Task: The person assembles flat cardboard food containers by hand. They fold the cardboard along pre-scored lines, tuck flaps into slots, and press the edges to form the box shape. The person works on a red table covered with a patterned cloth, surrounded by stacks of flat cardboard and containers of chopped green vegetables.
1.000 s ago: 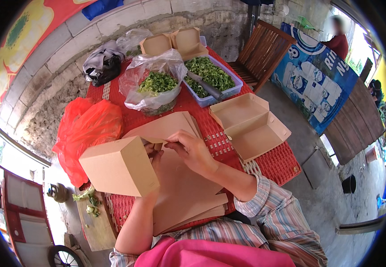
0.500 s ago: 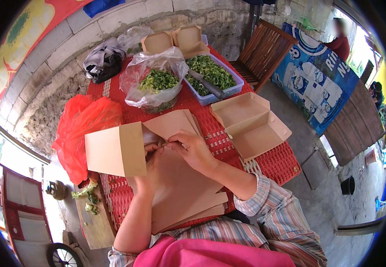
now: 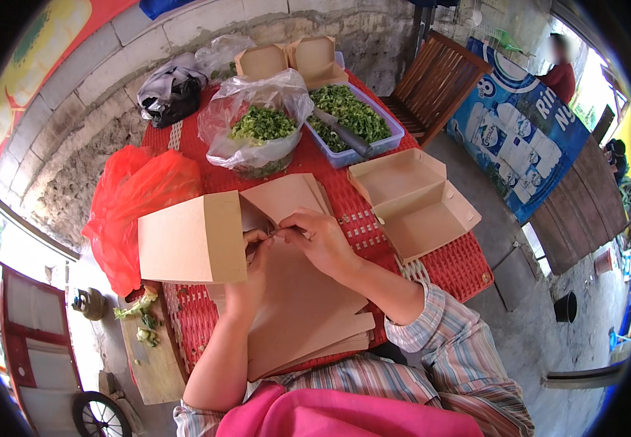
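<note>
A brown cardboard food box (image 3: 177,240), partly folded, stands on its side above a stack of flat cardboard blanks (image 3: 304,309). My left hand (image 3: 252,269) is closed on the near right edge of this box, its fingers partly behind the panel. From the right, my right hand (image 3: 323,239) pinches the same edge with thumb and forefinger; both sets of fingertips meet there. The small bit of card between them is too hidden to make out. To the right lies a folded box (image 3: 428,218), its lid open.
A red plastic bag (image 3: 130,211) lies left. Farther back are a clear bag of chopped greens (image 3: 261,124), a blue tub of greens (image 3: 352,120) with a knife (image 3: 344,135) across it, and open boxes (image 3: 315,62). A wooden chair (image 3: 435,80) stands beyond; a person (image 3: 561,76) is far right.
Both hands stay at the box's edge, fingers shifting only slightly. The box has turned a little, and the whole view has moved slightly.
</note>
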Demonstrator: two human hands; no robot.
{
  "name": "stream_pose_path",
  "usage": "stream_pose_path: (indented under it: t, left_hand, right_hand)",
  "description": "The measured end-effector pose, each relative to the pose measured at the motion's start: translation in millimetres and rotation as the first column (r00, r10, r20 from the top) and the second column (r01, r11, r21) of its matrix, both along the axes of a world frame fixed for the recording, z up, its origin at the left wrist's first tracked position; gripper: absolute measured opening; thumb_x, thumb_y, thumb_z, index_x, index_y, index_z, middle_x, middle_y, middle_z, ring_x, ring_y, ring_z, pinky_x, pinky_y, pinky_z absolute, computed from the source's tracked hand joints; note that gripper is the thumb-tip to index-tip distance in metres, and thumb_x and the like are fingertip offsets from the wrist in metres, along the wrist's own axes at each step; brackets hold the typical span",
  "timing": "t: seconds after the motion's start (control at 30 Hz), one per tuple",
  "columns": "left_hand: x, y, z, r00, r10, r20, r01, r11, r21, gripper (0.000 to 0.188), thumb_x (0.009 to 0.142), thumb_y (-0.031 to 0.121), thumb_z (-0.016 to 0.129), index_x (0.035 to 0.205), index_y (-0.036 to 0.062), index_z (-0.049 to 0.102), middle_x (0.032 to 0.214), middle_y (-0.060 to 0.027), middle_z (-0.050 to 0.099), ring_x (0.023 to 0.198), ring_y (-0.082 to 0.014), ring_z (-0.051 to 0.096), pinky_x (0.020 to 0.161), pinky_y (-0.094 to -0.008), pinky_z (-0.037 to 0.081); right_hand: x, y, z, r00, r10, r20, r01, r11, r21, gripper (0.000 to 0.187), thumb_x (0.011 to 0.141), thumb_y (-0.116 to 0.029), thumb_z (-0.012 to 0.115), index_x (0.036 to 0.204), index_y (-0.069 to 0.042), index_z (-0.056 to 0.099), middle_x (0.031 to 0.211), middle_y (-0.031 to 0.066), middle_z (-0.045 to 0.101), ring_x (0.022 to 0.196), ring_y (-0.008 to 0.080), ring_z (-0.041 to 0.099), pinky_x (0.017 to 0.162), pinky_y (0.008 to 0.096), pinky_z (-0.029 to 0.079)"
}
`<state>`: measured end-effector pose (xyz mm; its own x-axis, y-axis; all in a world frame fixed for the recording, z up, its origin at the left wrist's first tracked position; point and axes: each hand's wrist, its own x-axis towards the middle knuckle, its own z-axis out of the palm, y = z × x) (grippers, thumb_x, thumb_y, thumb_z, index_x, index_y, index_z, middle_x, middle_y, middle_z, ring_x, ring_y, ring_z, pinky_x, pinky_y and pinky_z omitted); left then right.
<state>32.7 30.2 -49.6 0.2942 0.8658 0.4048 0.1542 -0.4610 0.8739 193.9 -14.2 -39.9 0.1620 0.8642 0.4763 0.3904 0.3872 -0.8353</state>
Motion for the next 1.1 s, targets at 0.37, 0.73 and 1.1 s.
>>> stream_pose_path:
  t: [0.37, 0.73, 1.1]
  left_hand:
    - [1.0, -1.3, -1.8, 0.997, 0.035, -0.063, -0.026, 0.99, 0.137, 0.009, 0.091, 0.0, 0.066, 0.099, -0.0006, 0.061, 0.085, -0.0042, 0.061, 0.078, -0.0118, 0.059, 0.072, -0.0256, 0.049]
    - [-3.6, -0.7, 1.7, 0.997, -0.073, 0.026, 0.074, 0.997, -0.01, 0.012, 0.092, -0.001, 0.065, 0.102, -0.0007, 0.06, 0.09, -0.0035, 0.062, 0.082, -0.0107, 0.06, 0.075, -0.0242, 0.049]
    - [-6.6, 0.5, 4.1, 0.988, -0.122, 0.094, 0.132, 0.985, -0.107, 0.024, 0.089, -0.007, 0.063, 0.11, -0.0003, 0.055, 0.102, -0.0061, 0.06, 0.091, -0.0134, 0.063, 0.077, -0.0245, 0.053]
  right_hand:
    - [-1.5, -3.2, 6.1, 0.997, -0.033, 0.073, 0.027, 0.996, 0.08, 0.008, 0.085, 0.0, 0.069, 0.091, 0.001, 0.065, 0.085, 0.0114, 0.063, 0.075, 0.025, 0.063, 0.064, 0.0334, 0.05]
    - [-0.9, -3.0, 6.7, 0.998, -0.013, 0.054, 0.007, 0.994, 0.111, 0.009, 0.084, -0.001, 0.071, 0.09, 0.0, 0.065, 0.086, 0.0102, 0.064, 0.078, 0.0248, 0.064, 0.067, 0.0339, 0.05]
    - [-6.3, -11.0, 14.2, 1.0, -0.019, 0.002, 0.019, 0.998, 0.059, 0.008, 0.085, -0.002, 0.07, 0.092, 0.0, 0.067, 0.086, 0.0118, 0.067, 0.075, 0.0258, 0.066, 0.067, 0.0334, 0.052]
